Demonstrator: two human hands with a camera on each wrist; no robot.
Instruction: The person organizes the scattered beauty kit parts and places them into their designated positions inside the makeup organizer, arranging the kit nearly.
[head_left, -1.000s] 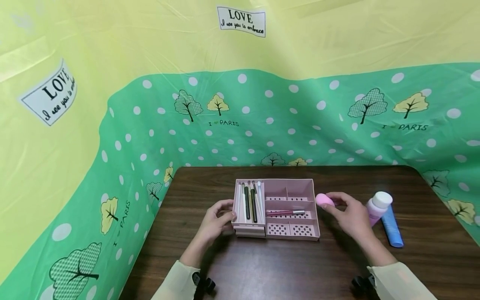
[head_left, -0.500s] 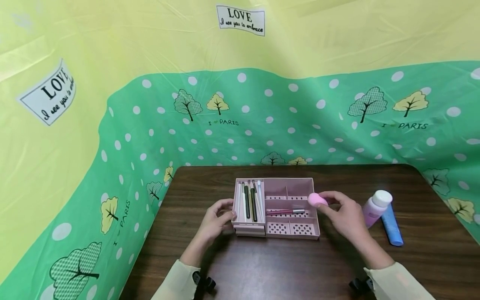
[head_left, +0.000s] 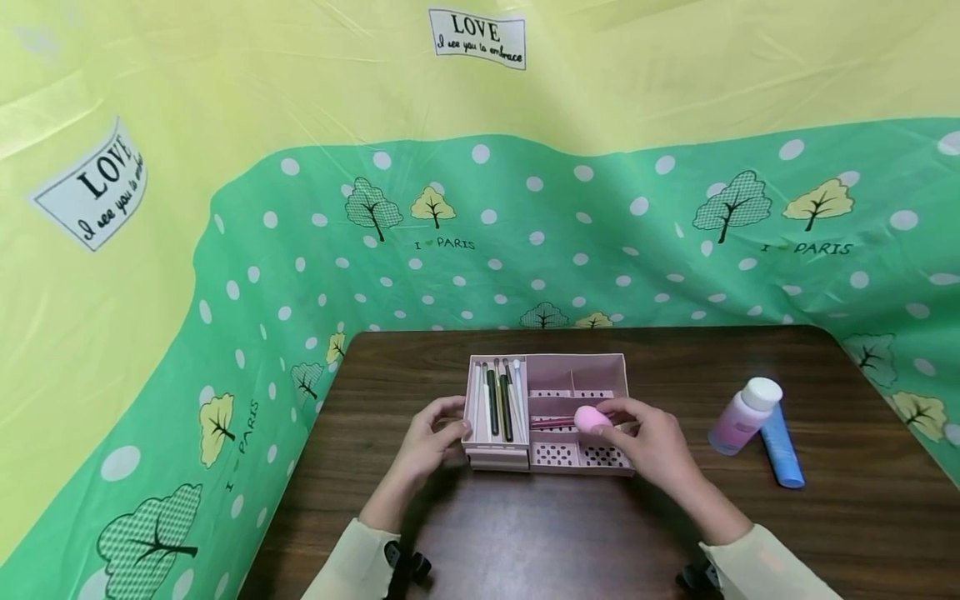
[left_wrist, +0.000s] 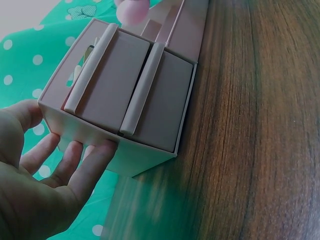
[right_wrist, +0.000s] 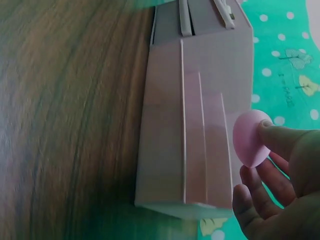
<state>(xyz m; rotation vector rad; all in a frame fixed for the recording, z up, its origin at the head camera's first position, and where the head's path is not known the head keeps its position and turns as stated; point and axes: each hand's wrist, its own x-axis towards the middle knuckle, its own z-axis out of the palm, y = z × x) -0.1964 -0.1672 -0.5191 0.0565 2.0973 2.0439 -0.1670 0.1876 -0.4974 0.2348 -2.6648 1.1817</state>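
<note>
A pink makeup sponge (head_left: pixel 591 419), egg-shaped, is pinched between the thumb and fingers of my right hand (head_left: pixel 651 442), over the right part of a pink organizer box (head_left: pixel 577 367). In the right wrist view the sponge (right_wrist: pixel 250 137) shows above the box's stepped dividers, thumb on one side. My left hand (head_left: pixel 429 443) rests its fingertips against the box's left outer wall; the left wrist view has the thumb near the top edge of that wall (left_wrist: pixel 75 132). Makeup brushes (head_left: pixel 501 404) stand in the left compartment. A dark pink stick (head_left: pixel 551 423) lies in the middle row, partly hidden behind the sponge.
To the right, a pink bottle with a white cap (head_left: pixel 738 423) stands on the dark wooden table (head_left: pixel 525 533). Beside it lies a blue tube (head_left: pixel 782 454). Two drawers (left_wrist: pixel 112 80) form the box's front left. A green and yellow curtain (head_left: pixel 487 250) surrounds the table.
My right hand has carried the sponge leftward from beside the box to over its middle row. The bottle is now fully uncovered. My left hand stays at the box's wall.
</note>
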